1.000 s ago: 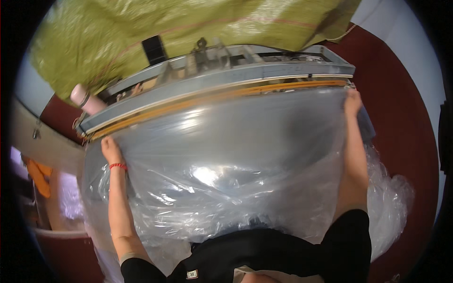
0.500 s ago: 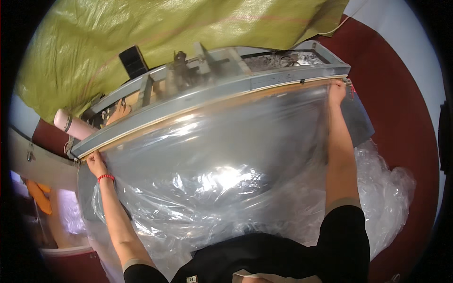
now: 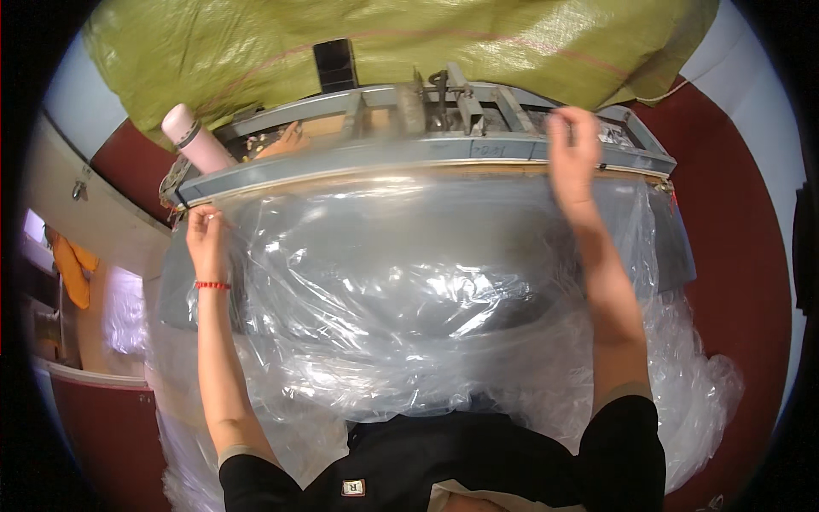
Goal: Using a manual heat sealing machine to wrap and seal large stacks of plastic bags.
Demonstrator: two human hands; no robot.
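Note:
A wide sheet of clear plastic film (image 3: 409, 282) lies across the bench in front of me, wrinkled and shiny. Its far edge runs along a long grey metal bar (image 3: 367, 156) of a sealing machine's frame. At the bar's left end, my left hand (image 3: 207, 239) is closed in a pinch at the film's corner; a red bead bracelet circles that wrist. My right hand (image 3: 573, 162), somewhat blurred, is raised over the right part of the bar, fingers apart and bent, with nothing visible in them.
Behind the bar, the frame holds a metal clamp mechanism (image 3: 444, 98) and a tan glove-like thing (image 3: 288, 141). A pink bottle (image 3: 196, 141) leans at the left, and a black phone (image 3: 334, 66) rests against a yellow-green tarp (image 3: 478, 43). Bunched film (image 3: 695, 392) hangs at the right.
My right hand has let go of the film at the bar's right end and moved left, above the bar. My left hand stays at the left end. The view has turned and shifted.

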